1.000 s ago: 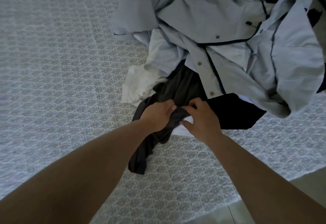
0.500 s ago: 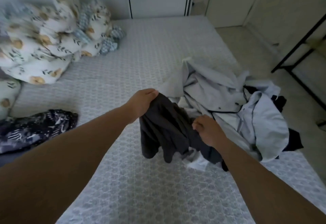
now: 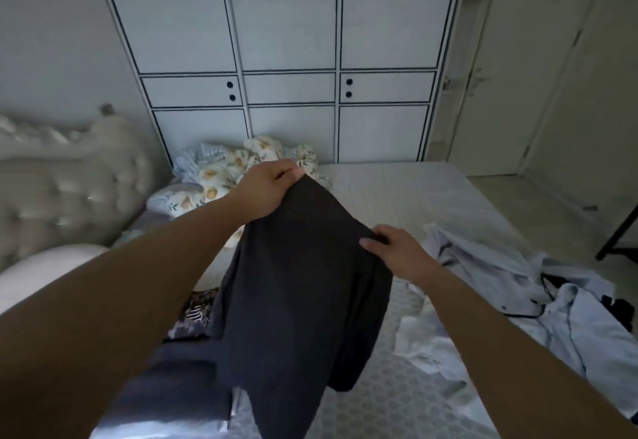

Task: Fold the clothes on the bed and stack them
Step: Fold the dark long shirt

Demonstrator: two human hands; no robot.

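A dark grey garment point(image 3: 297, 297) hangs in the air above the bed point(image 3: 397, 190), held up by its top edge. My left hand point(image 3: 266, 190) pinches its upper left corner, the higher of the two. My right hand point(image 3: 397, 252) grips the upper right corner, lower and closer to me. To the right a pile of pale blue clothes with dark piping point(image 3: 538, 304) lies crumpled on the bed. A dark patterned garment point(image 3: 193, 314) and a dark blue cloth point(image 3: 179, 369) lie at the lower left, partly hidden behind the hanging garment.
A floral quilt point(image 3: 221, 169) is bunched at the head of the bed beside a tufted headboard point(image 3: 69, 183). White wardrobe doors point(image 3: 290, 41) stand behind the bed. A black metal rack leg point(image 3: 618, 235) stands on the floor at the right.
Both hands lifted the dark garment out of the pile and higher off the bed, spreading it between them. My view tilted up from the bed to the wardrobe.
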